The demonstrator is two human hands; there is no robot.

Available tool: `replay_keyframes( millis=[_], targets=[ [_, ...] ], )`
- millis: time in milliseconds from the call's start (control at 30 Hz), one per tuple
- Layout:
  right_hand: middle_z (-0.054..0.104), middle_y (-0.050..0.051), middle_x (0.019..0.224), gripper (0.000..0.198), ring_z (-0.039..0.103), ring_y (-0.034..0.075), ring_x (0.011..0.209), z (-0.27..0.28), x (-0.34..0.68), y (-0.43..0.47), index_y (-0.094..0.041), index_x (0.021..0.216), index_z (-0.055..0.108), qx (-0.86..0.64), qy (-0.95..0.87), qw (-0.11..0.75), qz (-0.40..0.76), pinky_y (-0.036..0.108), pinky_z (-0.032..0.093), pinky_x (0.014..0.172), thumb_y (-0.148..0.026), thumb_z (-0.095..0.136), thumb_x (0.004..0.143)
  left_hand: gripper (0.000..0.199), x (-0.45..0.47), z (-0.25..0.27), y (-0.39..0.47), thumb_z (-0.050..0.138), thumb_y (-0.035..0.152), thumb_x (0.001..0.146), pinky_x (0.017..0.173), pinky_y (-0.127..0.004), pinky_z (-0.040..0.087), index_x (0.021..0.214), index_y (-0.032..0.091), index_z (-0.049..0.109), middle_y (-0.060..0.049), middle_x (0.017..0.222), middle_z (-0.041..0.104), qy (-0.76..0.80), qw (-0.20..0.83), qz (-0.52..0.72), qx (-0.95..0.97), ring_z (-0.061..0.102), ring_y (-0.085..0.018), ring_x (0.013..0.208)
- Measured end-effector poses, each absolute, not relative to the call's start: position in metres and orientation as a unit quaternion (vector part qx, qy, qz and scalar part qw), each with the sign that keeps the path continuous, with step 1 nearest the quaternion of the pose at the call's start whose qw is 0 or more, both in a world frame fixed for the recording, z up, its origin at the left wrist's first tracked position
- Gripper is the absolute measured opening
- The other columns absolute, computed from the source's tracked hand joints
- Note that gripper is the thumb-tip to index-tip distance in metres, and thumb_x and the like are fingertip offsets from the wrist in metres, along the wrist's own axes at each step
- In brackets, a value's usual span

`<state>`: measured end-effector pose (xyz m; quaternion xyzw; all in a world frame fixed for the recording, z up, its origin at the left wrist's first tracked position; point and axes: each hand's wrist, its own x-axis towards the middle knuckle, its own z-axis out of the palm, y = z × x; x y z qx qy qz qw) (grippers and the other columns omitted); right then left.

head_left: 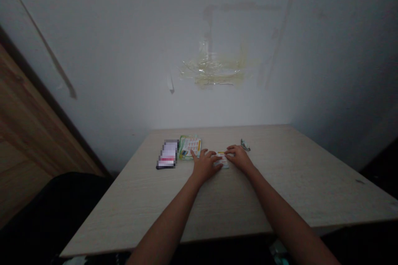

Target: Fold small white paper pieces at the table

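A small white packet or card (223,162) with yellow and reddish print lies flat on the table between my hands. My left hand (205,165) rests with fingers spread over its left side, the index finger and thumb touching it or just above it. From the right, my right hand (239,157) reaches in, its fingertips on the upper right edge, fingers slightly apart and bent. Left of my left hand lies a larger green and white printed packet (191,145). A small crumpled greenish wrapper (245,145) sits just beyond my right hand.
A phone (168,154) with a blurred-out screen lies at the left on the pale wooden table (149,198). Behind the table rises a white wall (217,109) with yellowed tape remains (217,72). A dark chair-like shape (59,203) stands at the left.
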<state>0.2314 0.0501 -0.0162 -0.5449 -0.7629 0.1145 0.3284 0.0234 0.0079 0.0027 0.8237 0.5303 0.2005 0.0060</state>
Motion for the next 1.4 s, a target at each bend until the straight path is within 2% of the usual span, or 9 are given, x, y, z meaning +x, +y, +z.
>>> replay_keyframes(
  millis=[500, 833, 1100, 1400],
  targets=[
    [0.061, 0.011, 0.126, 0.029, 0.053, 0.026, 0.121, -0.01, 0.244, 0.042, -0.022, 0.102, 0.075, -0.509, -0.789, 0.3, 0.169, 0.043, 0.036, 0.108, -0.029, 0.068, 0.075, 0.031, 0.023, -0.003, 0.011, 0.06, 0.055, 0.083, 0.098, -0.081, -0.017, 0.114, 0.049, 0.064, 0.004, 0.126, 0.063, 0.525, 0.013, 0.224, 0.821, 0.038, -0.032, 0.131],
    [0.057, 0.012, 0.134, 0.036, 0.05, 0.026, 0.125, -0.017, 0.248, 0.041, -0.022, 0.108, 0.073, -0.507, -0.787, 0.299, 0.186, 0.044, 0.034, 0.111, -0.025, 0.071, 0.073, 0.032, 0.022, -0.001, 0.008, 0.058, 0.056, 0.084, 0.1, -0.081, -0.012, 0.115, 0.05, 0.063, 0.005, 0.129, 0.061, 0.532, 0.0, 0.209, 0.821, 0.036, -0.032, 0.133],
    [0.063, 0.012, 0.126, 0.024, 0.054, 0.026, 0.118, -0.013, 0.243, 0.039, -0.022, 0.099, 0.077, -0.506, -0.785, 0.32, 0.157, 0.043, 0.036, 0.108, -0.028, 0.069, 0.077, 0.032, 0.022, -0.004, 0.011, 0.059, 0.056, 0.084, 0.098, -0.082, -0.014, 0.115, 0.05, 0.064, 0.004, 0.128, 0.062, 0.525, 0.005, 0.219, 0.822, 0.037, -0.034, 0.132],
    [0.058, 0.012, 0.133, 0.033, 0.051, 0.027, 0.123, -0.012, 0.246, 0.038, -0.022, 0.106, 0.074, -0.509, -0.789, 0.29, 0.183, 0.044, 0.034, 0.11, -0.028, 0.072, 0.073, 0.032, 0.022, -0.003, 0.009, 0.058, 0.055, 0.084, 0.099, -0.081, -0.013, 0.115, 0.05, 0.064, 0.003, 0.127, 0.062, 0.528, -0.002, 0.216, 0.821, 0.038, -0.033, 0.131]
  ],
)
